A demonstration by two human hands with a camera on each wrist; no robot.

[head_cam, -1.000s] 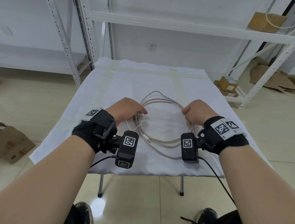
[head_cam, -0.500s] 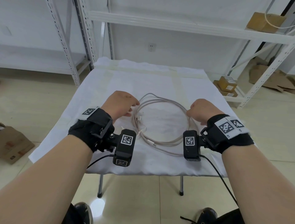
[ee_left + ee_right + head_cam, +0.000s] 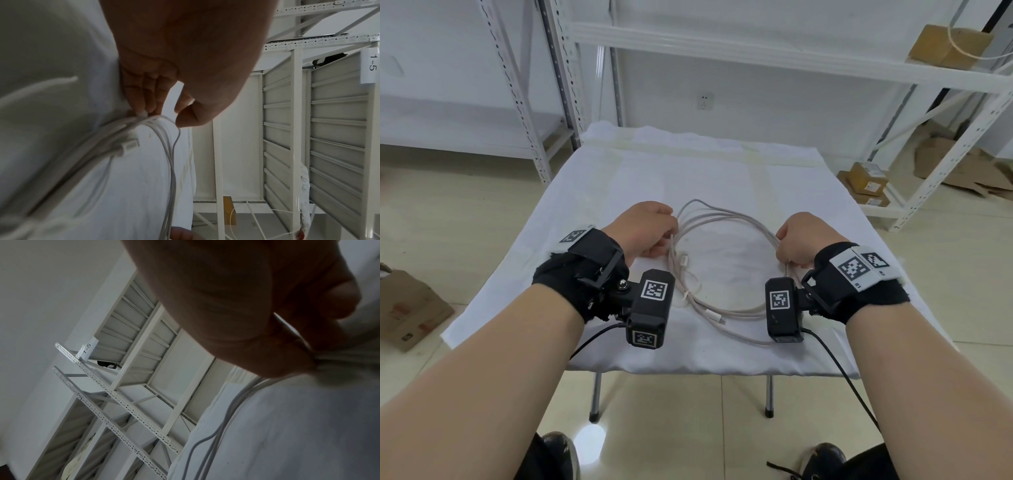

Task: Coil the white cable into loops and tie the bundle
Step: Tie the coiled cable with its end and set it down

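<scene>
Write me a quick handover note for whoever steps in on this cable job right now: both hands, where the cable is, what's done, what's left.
Left hand: fingers curled at the left side of the white cable; the left wrist view shows fingertips on the gathered strands, thumb just off them.
Right hand: closed round the strands on the right side of the coil.
Cable: lying in several loose loops on the white-covered table, one connector at the near side, another by the left hand.
Done: loops formed, roughly gathered.
Left: tighten the loops into one bundle and tie it; no tie is on it yet.
</scene>
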